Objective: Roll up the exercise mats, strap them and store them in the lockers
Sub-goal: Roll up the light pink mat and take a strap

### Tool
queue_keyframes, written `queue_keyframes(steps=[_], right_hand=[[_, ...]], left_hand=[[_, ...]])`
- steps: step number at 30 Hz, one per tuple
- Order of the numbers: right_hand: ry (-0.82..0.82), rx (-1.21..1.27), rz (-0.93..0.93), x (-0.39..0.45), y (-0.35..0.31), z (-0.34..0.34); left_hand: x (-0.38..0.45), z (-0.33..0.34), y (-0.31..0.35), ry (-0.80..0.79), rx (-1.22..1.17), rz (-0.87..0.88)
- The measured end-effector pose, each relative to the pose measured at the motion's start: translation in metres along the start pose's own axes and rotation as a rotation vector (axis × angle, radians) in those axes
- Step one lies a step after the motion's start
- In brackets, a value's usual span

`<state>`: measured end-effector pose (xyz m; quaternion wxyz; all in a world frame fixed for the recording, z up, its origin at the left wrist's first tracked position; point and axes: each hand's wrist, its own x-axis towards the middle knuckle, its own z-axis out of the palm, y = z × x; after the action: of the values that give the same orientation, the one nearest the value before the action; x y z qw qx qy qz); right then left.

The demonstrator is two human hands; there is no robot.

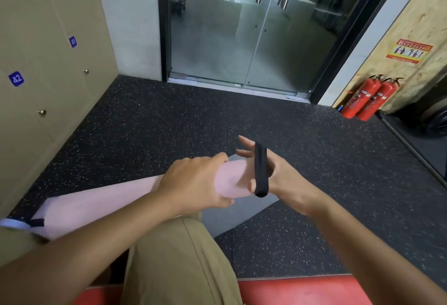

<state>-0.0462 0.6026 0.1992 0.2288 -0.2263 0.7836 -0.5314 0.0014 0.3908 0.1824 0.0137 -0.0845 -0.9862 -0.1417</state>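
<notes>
A rolled pink exercise mat (104, 204) lies across my lap, running from lower left to centre. My left hand (196, 181) grips the roll near its right end. A black elastic strap (260, 171) is stretched as a loop around the spread fingers and thumb of my right hand (278, 176), just beyond the mat's right end. Another black strap (36, 222) circles the roll near its left end. A grey mat (232, 217) lies flat on the floor under the roll.
Beige numbered lockers (36, 67) with knobs line the left wall. Glass doors (242, 26) stand ahead. Two red fire extinguishers (370, 97) lean at the right wall. A red surface (302, 291) lies at the bottom edge. Black speckled rubber floor (169, 116) spreads between them.
</notes>
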Motion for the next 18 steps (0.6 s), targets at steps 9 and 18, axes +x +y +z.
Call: queue_keyframes(steps=[9,18], right_hand=[[0.041,-0.404,-0.205,0.002,-0.104,0.014],[-0.136,-0.686,-0.359,0.005,-0.150,0.060]], left_hand=[[-0.029,-0.026,-0.009,0.139,-0.770,-0.077],[-0.097,-0.040,-0.044,0.127,-1.155,-0.032]])
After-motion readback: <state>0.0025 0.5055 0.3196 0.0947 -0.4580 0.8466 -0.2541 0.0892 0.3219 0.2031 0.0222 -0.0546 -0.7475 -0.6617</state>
